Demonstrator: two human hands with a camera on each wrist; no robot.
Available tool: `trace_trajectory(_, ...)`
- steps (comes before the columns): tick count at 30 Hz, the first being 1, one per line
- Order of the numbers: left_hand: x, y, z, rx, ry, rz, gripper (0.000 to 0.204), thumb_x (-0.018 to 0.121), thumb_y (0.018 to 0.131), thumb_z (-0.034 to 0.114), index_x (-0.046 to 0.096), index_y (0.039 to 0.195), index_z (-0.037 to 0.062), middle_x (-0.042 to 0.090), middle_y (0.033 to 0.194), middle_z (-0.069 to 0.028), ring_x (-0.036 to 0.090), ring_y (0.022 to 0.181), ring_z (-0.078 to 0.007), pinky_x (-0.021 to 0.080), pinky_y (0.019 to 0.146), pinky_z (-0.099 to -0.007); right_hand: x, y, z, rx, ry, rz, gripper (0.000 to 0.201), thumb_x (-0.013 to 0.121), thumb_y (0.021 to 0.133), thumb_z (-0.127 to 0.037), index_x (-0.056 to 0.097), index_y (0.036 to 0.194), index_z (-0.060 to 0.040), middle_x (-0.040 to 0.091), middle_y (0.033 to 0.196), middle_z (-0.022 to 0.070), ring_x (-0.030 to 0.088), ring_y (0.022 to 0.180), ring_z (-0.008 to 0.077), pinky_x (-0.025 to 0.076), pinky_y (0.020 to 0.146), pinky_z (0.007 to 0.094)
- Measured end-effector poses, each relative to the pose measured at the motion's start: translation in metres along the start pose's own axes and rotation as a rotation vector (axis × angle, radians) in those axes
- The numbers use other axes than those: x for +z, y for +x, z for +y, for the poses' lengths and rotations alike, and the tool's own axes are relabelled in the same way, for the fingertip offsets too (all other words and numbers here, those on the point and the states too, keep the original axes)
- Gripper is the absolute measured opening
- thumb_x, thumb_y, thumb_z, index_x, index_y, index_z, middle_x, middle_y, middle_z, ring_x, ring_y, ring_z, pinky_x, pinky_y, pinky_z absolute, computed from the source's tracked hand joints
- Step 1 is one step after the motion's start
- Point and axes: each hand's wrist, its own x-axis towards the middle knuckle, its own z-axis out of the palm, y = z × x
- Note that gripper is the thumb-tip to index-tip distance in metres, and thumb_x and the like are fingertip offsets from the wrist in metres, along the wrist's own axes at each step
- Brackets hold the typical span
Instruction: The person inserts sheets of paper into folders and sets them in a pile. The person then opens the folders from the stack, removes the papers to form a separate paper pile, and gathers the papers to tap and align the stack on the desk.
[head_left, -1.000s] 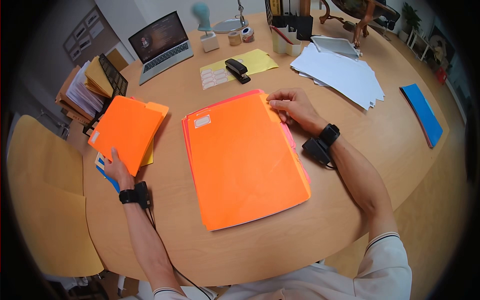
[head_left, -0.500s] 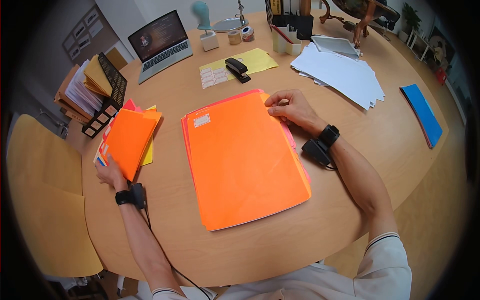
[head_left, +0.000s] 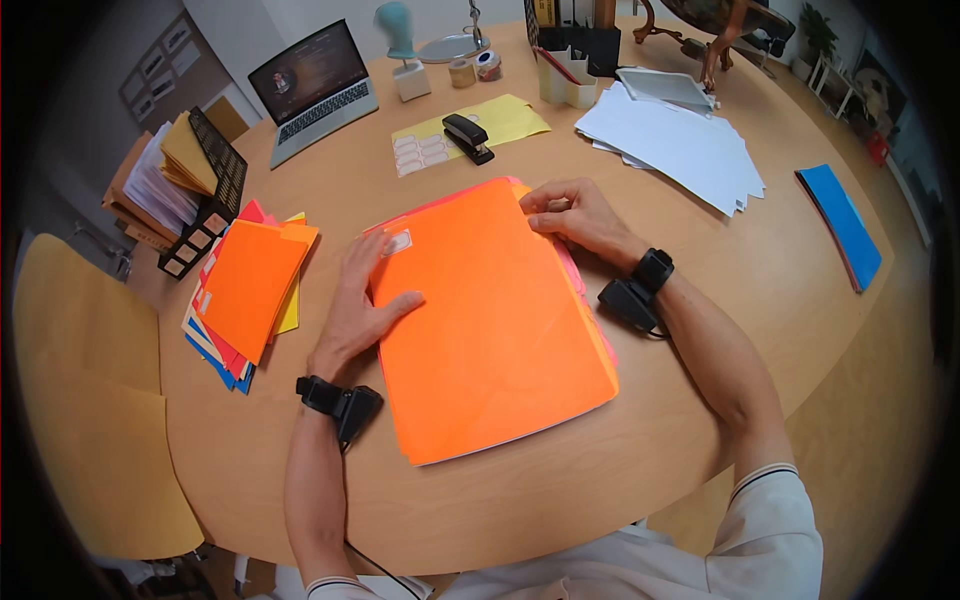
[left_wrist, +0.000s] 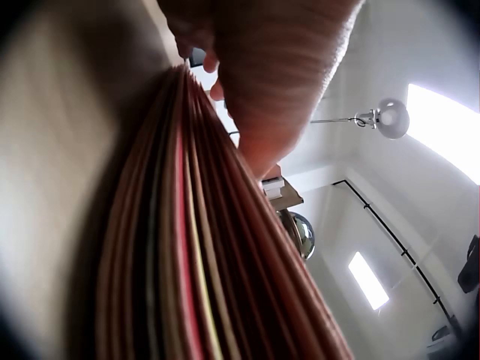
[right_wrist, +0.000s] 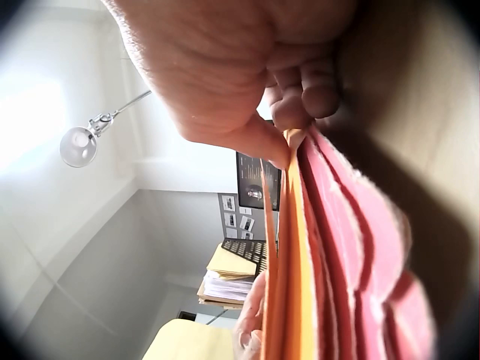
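A thick stack of folders (head_left: 490,350) lies in front of me, a bright orange folder with a small white label on top. My left hand (head_left: 362,305) rests on its left edge, thumb and fingertips extended over the cover by the label. In the left wrist view, many layered folder edges (left_wrist: 187,225) fan out below that hand. At the upper right edge, my right hand (head_left: 585,222) pinches orange folder tabs (right_wrist: 292,180) between thumb and finger. Pink tabs (right_wrist: 352,217) spread beneath them in the right wrist view.
Left of the stack is a loose pile of smaller folders, an orange folder (head_left: 255,285) uppermost. A file holder (head_left: 205,225), laptop (head_left: 315,95), stapler (head_left: 468,138), yellow sheets (head_left: 515,115), white papers (head_left: 670,145) and a blue folder (head_left: 840,228) surround it.
My left hand has let go of the smaller orange folder on the left pile and moved right onto the stack's left edge. The right hand stays at the tabs.
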Motion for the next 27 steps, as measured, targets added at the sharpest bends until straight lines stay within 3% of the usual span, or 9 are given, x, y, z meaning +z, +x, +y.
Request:
trace_trajectory(3, 0.007, -0.002, -0.009, -0.015, 0.034, -0.017, 0.087, 0.085, 0.079, 0.041, 0.047, 0.147, 0.0014, 0.035, 0.16, -0.0212, 0.022, 0.153, -0.0368, 0.024, 0.123, -0.0478, 0.005, -0.004, -0.008, -0.016, 0.096, 0.034, 0.031, 0.073, 0.087, -0.003, 0.072, 0.118, 0.0007, 0.06, 0.076, -0.0023, 0.052, 0.067, 0.0055, 0.041, 0.06, 0.0214)
trace_trajectory(6, 0.006, -0.002, -0.008, 0.005, 0.041, -0.011, 0.088, 0.085, 0.079, 0.043, 0.047, 0.147, 0.0016, 0.034, 0.161, -0.0214, 0.021, 0.153, -0.0371, 0.024, 0.123, -0.048, 0.006, -0.007, -0.012, -0.111, 0.063, 0.041, 0.038, 0.075, 0.083, -0.001, 0.073, 0.121, -0.0028, 0.066, 0.088, 0.0029, 0.059, 0.075, 0.0081, 0.048, 0.064, 0.0248)
trace_trajectory(13, 0.008, -0.003, -0.01, 0.002, 0.022, 0.022, 0.088, 0.085, 0.08, 0.038, 0.045, 0.149, 0.0039, 0.036, 0.161, -0.0166, 0.023, 0.153, -0.0352, 0.02, 0.124, -0.0462, 0.015, -0.011, -0.027, -0.375, -0.132, 0.137, 0.043, 0.078, 0.076, 0.002, 0.076, 0.118, -0.0096, 0.065, 0.1, 0.0017, 0.06, 0.094, 0.0155, 0.048, 0.08, 0.0269)
trace_trajectory(15, 0.008, -0.002, -0.01, 0.009, 0.018, 0.042, 0.088, 0.084, 0.08, 0.042, 0.045, 0.148, 0.001, 0.037, 0.158, -0.0213, 0.025, 0.152, -0.0373, 0.025, 0.122, -0.0474, 0.014, -0.008, -0.028, -0.493, -0.184, 0.063, 0.039, 0.075, 0.079, 0.0, 0.075, 0.118, -0.0065, 0.067, 0.106, 0.0057, 0.059, 0.093, 0.0187, 0.047, 0.083, 0.0288)
trace_trajectory(19, 0.01, -0.003, -0.008, -0.02, -0.037, 0.066, 0.087, 0.083, 0.082, 0.041, 0.044, 0.148, 0.0012, 0.039, 0.156, -0.0213, 0.026, 0.151, -0.0375, 0.025, 0.122, -0.0474, 0.011, -0.008, -0.038, -0.456, -0.162, -0.091, 0.036, 0.071, 0.084, -0.006, 0.074, 0.12, -0.0053, 0.068, 0.121, 0.0097, 0.061, 0.103, 0.0185, 0.048, 0.088, 0.031)
trace_trajectory(21, 0.009, -0.003, -0.008, -0.025, -0.009, 0.061, 0.09, 0.083, 0.083, 0.036, 0.037, 0.153, 0.0037, 0.04, 0.155, -0.0216, 0.034, 0.147, -0.034, 0.028, 0.121, -0.0433, 0.016, -0.012, -0.043, -0.361, -0.142, -0.185, 0.047, 0.068, 0.089, -0.013, 0.064, 0.135, -0.006, 0.062, 0.137, 0.0128, 0.06, 0.115, 0.0191, 0.049, 0.096, 0.0342)
trace_trajectory(22, 0.009, -0.003, -0.006, -0.026, -0.009, 0.061, 0.09, 0.083, 0.083, 0.036, 0.037, 0.153, 0.0037, 0.04, 0.155, -0.0216, 0.034, 0.147, -0.034, 0.028, 0.121, -0.0433, 0.021, -0.015, -0.047, -0.361, -0.142, -0.186, 0.047, 0.068, 0.089, -0.013, 0.064, 0.135, -0.006, 0.062, 0.137, 0.0128, 0.06, 0.115, 0.0191, 0.049, 0.096, 0.0342)
trace_trajectory(24, 0.008, -0.002, -0.003, -0.015, -0.016, 0.069, 0.086, 0.079, 0.087, 0.035, 0.036, 0.153, 0.0013, 0.04, 0.154, -0.0214, 0.035, 0.146, -0.033, 0.029, 0.121, -0.0424, 0.036, -0.022, -0.052, -0.257, 0.031, -0.276, 0.065, 0.067, 0.091, -0.016, 0.045, 0.152, -0.0089, 0.055, 0.145, 0.0133, 0.059, 0.12, 0.0204, 0.047, 0.103, 0.0363)
trace_trajectory(27, 0.011, -0.003, -0.014, -0.02, -0.035, 0.083, 0.075, 0.069, 0.096, 0.032, 0.034, 0.154, -0.0005, 0.039, 0.156, -0.0202, 0.035, 0.146, -0.0309, 0.028, 0.121, -0.0416, 0.052, -0.026, -0.049, -0.365, -0.058, -0.429, 0.075, 0.066, 0.094, -0.019, 0.031, 0.159, -0.0105, 0.049, 0.151, 0.014, 0.059, 0.121, 0.0227, 0.047, 0.104, 0.0369)
